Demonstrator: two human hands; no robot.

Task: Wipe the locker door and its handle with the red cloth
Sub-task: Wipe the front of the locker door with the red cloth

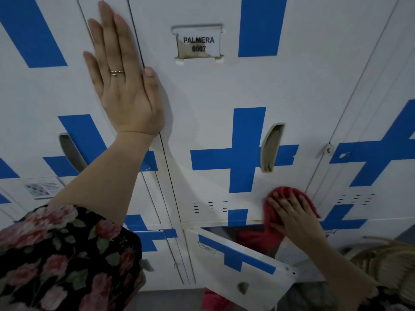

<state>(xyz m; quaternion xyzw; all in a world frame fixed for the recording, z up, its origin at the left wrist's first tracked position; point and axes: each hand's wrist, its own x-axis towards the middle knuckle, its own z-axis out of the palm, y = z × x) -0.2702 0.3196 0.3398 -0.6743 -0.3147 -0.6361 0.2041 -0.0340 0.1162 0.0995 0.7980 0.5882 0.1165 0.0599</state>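
The white locker door (213,93) with a blue cross and a name label (198,44) fills the middle of the view. Its recessed handle (270,148) sits right of the cross. My right hand (294,217) presses the red cloth (275,215) flat against the door's lower right corner, below the handle; part of the cloth hangs down over the door's bottom edge. My left hand (122,72) lies flat, fingers together, on the seam at the door's upper left edge and holds nothing.
Below, a smaller locker door (242,263) hangs open towards me, with red fabric inside the compartment. Neighbouring lockers with blue crosses stand left (45,131) and right (377,135). A hasp (328,150) sticks out right of the handle. A woven basket (386,263) sits at the lower right.
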